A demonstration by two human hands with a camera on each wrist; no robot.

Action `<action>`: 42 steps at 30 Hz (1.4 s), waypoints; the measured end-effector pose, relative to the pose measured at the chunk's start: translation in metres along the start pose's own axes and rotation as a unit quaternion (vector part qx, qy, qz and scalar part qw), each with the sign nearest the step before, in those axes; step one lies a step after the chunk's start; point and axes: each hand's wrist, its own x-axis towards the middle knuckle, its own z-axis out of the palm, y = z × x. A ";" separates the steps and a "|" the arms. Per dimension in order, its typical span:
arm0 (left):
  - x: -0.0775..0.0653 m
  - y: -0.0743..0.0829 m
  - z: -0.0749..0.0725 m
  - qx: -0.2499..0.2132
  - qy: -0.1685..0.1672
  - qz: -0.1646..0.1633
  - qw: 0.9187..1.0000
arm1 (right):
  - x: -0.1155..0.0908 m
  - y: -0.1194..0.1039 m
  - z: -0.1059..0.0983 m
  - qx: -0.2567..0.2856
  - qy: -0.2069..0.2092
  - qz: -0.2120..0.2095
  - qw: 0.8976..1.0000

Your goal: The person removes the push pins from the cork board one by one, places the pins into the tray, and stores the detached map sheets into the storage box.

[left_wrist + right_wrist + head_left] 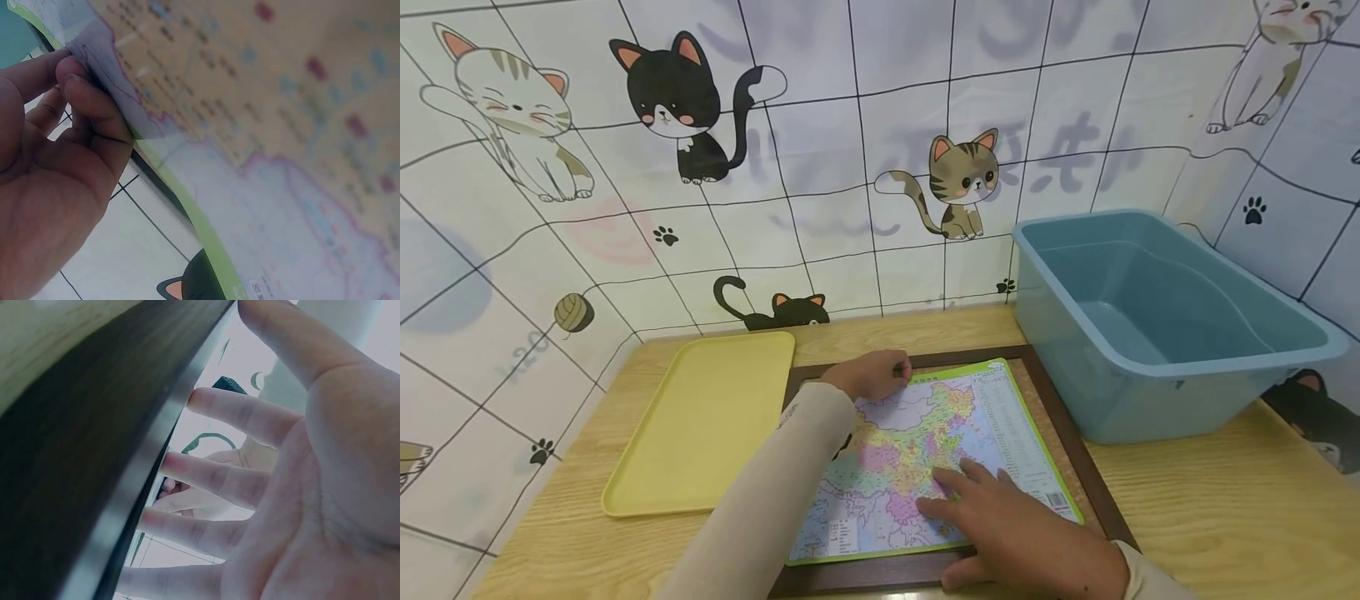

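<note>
Right hand [1015, 529], fingers spread, gripping nothing, rests on map [902, 458] atop dark-framed board [1086, 458], likely steadying it. Farther, left hand [872, 375] curls at map's top edge, seemingly pinching for control. Wood-grain counter [1225, 500] beneath; yellow tray [715, 417] left of hands, blue tub [1150, 400] right, cat-print wall [827, 158] beyond.

Pale wood-grain tabletop [1210, 508] against white, black-gridded walls [902, 42] with cartoon cats [673, 92] and paw prints [666, 237].

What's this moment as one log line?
Map: on framed board; left hand: at its far edge; right hand: spread over it; yellow tray: left; blue tub: right
</note>
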 end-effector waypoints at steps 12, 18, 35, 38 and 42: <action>-0.001 0.001 0.000 0.004 0.005 -0.004 1.000 | 0.000 -0.002 0.000 -0.006 0.007 0.000 1.000; -0.001 0.000 0.000 -0.006 0.003 -0.002 1.000 | 0.001 -0.001 0.000 -0.004 0.001 0.004 1.000; -0.001 0.000 0.002 -0.015 0.009 -0.009 1.000 | 0.002 0.000 0.001 0.013 -0.002 0.011 1.000; 0.000 -0.001 0.002 -0.012 0.010 -0.010 1.000 | 0.003 0.000 0.001 0.018 -0.008 0.020 1.000; 0.000 -0.001 0.002 -0.009 0.011 -0.011 1.000 | 0.004 -0.001 0.001 0.019 -0.012 0.024 0.999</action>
